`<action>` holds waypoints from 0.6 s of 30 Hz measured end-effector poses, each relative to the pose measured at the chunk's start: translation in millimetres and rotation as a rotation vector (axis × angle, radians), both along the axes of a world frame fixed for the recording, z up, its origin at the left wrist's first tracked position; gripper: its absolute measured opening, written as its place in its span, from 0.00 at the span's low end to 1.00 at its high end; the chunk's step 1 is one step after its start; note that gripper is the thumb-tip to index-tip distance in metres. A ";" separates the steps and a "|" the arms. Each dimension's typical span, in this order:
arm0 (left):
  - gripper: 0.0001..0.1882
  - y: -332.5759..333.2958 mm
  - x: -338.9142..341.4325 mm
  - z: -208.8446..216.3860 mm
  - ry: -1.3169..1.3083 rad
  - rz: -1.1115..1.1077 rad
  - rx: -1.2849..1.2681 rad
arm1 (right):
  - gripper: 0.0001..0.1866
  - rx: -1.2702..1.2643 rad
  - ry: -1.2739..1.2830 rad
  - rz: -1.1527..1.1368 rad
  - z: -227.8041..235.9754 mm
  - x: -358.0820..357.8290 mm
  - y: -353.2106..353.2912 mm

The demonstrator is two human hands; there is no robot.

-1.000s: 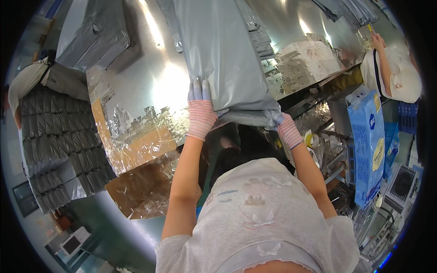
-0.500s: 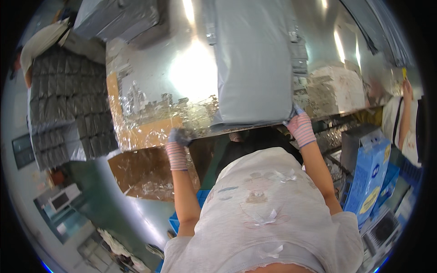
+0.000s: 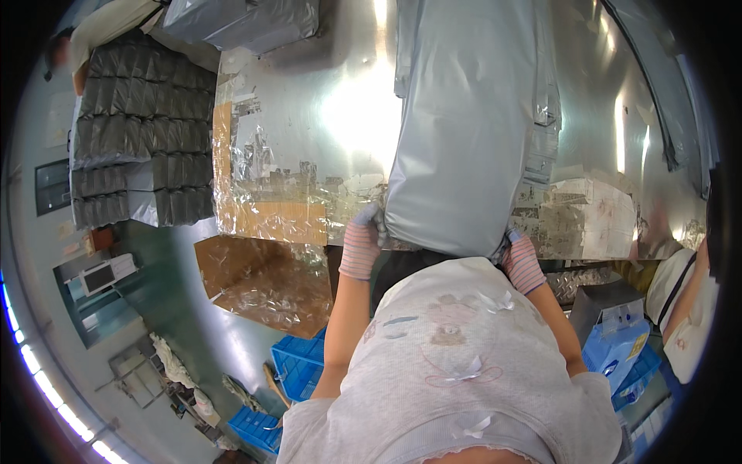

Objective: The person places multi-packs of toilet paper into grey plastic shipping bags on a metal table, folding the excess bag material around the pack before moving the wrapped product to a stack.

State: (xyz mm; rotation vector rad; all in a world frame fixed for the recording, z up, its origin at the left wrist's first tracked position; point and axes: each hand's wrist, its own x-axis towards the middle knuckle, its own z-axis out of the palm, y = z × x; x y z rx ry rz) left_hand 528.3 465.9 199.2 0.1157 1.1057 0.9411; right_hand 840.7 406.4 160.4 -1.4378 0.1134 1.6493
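A long, smooth grey plastic bag stack (image 3: 464, 139) lies on the metal table, its near end at the front edge, close to my body. My left hand (image 3: 362, 241), in a striped work glove with grey fingers, is closed at the near left corner of the grey plastic. At the near right corner, my right hand (image 3: 522, 261) in a matching glove is closed on the edge; its fingertips are partly hidden by the plastic. More flat grey pieces (image 3: 543, 131) show along the stack's right side.
Clear tape scraps cover the table's (image 3: 270, 182) front left area. An open cardboard box (image 3: 267, 282) stands below the edge, near blue crates (image 3: 297, 367). Stacked dark grey packages (image 3: 139, 127) stand at left, with a person (image 3: 112, 31) behind. Another person (image 3: 684, 309) is at right.
The grey plastic has come nearer to my body and now lies slantwise. My left hand has moved right, from the table's edge to its left corner; my right hand stays at the right corner.
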 end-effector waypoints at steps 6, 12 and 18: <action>0.28 40.6 -9.9 -23.9 0.043 -0.050 0.116 | 0.13 0.106 -0.260 0.168 3.4 0.6 9.4; 0.23 70.5 34.2 -20.2 0.566 -0.321 0.300 | 0.13 0.305 -0.881 0.368 48.3 -24.6 21.3; 0.26 76.0 33.0 -33.3 0.185 -0.246 0.210 | 0.15 0.248 -1.486 0.720 67.7 -31.3 32.2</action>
